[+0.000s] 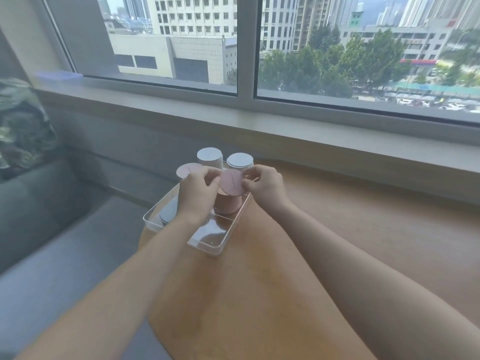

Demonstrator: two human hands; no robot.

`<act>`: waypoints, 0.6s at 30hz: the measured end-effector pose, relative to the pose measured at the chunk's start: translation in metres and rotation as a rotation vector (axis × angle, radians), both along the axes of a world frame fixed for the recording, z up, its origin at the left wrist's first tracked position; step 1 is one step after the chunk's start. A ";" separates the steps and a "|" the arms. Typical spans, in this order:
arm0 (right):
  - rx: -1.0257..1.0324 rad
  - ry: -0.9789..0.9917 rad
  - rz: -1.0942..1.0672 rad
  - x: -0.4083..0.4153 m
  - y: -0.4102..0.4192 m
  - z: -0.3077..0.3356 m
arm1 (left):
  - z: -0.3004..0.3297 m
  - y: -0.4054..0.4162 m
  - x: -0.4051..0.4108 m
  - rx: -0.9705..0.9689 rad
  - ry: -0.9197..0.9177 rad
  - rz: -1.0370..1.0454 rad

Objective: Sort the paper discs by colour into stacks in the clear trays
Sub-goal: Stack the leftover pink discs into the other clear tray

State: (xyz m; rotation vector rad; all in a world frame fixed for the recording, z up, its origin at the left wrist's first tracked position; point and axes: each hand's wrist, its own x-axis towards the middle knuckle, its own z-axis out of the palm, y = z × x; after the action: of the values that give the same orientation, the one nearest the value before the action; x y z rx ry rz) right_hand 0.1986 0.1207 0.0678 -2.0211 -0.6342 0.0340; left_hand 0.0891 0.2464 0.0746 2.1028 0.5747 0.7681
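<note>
Done: pink stack [228, 205] and others stand tall in trays [207, 246].
Hands: left hand [197, 189] and right hand [265, 188] both pinch pink disc [232, 182].
Left: little, I think.

Your trays on the table, below the window

The tray [207, 245] sits on your table [363, 242]; four disc stacks stand in and behind it.

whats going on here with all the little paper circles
A person is sorting paper discs into clear trays on a wooden table. Both hands, left hand and right hand, pinch one pink disc over a pink stack. Two white stacks stand behind.
</note>
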 end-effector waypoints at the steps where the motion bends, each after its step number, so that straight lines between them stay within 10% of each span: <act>1: -0.026 -0.008 0.006 0.004 0.005 0.000 | 0.000 0.003 0.004 0.014 0.028 0.005; 18: -0.115 -0.168 0.100 0.004 -0.018 -0.015 | -0.037 -0.015 0.010 0.249 -0.004 0.017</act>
State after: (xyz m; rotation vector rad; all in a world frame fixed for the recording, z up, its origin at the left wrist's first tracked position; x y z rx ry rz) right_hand 0.2029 0.1028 0.0527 -2.1166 -0.8564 -0.0410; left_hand 0.0988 0.2310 0.0377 2.3251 0.5170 0.8917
